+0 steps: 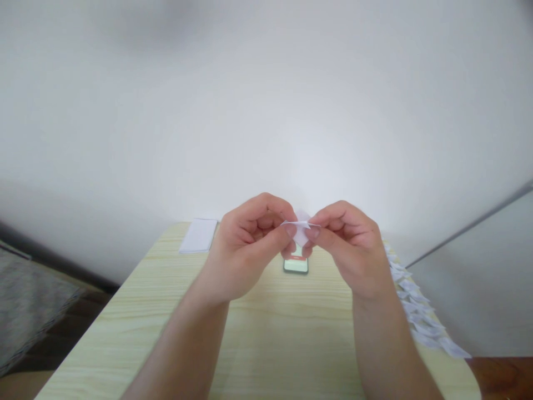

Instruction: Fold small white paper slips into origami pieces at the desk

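Observation:
A small folded white paper is held up above the table between both hands. My left hand pinches its left side between thumb and forefinger. On the other side, my right hand grips the right edge the same way. The paper has pointed ends to the left and right, with parts sticking up and down in the middle. Fingertips cover some of its folds. Below and behind it lies a phone with a lit screen, its upper part hidden by the hands and paper.
A stack of white paper lies at the back left of the pale wooden table. Several folded white paper pieces line the right edge. A white wall rises behind the table. Patterned fabric shows at the far left.

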Demonstrator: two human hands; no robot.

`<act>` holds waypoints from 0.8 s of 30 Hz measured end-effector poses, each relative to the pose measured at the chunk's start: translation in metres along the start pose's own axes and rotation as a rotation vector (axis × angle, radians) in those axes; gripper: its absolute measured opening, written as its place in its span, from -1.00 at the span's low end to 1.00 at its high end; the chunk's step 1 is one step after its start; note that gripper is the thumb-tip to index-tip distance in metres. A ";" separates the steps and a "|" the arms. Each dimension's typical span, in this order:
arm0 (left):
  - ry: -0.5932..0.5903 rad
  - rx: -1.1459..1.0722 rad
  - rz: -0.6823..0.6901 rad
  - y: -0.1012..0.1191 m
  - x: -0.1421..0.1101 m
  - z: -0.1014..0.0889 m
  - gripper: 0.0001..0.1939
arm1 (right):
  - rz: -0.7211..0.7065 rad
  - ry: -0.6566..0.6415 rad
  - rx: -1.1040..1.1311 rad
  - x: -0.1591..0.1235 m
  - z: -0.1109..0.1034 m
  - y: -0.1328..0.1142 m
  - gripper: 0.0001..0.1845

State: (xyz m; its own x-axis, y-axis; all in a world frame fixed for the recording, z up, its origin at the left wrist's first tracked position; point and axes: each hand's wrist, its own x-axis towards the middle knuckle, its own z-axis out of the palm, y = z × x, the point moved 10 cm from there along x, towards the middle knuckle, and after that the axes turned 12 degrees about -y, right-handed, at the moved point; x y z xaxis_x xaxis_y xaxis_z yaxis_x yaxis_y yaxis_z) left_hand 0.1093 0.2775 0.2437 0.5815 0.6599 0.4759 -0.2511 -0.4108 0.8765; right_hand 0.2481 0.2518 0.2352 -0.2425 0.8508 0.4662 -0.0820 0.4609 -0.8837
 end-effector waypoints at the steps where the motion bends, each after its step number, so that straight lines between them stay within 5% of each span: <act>1: -0.001 -0.019 0.010 0.001 0.000 0.001 -0.96 | 0.005 -0.011 0.025 0.001 0.000 0.002 -0.91; 10: -0.059 -0.163 0.057 0.005 0.001 0.007 -0.89 | 0.069 -0.083 0.321 0.002 0.003 0.016 -0.88; 24: -0.073 -0.241 0.034 0.001 -0.001 0.007 -0.79 | 0.109 -0.086 0.444 0.001 0.003 0.024 -0.77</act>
State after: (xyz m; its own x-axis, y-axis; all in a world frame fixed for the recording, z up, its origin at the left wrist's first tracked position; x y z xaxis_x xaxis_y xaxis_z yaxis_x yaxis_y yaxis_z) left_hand 0.1139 0.2714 0.2438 0.6216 0.5977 0.5063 -0.4433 -0.2645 0.8565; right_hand 0.2427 0.2629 0.2145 -0.3506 0.8556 0.3808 -0.4531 0.2009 -0.8685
